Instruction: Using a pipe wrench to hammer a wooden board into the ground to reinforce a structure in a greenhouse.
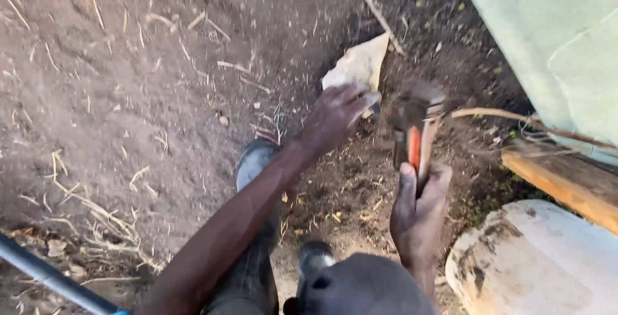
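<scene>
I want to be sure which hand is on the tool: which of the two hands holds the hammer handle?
The right hand grips the hammer by its orange-and-wood handle. The left hand reaches further out, beside the pale stone.

Two hands, one claw hammer point(415, 128), one pale stone point(358, 67), two rubber boots, one wooden plank point(566, 183).

No packages, labels, signs or screens are visible here (only bare soil and plain surfaces).
</scene>
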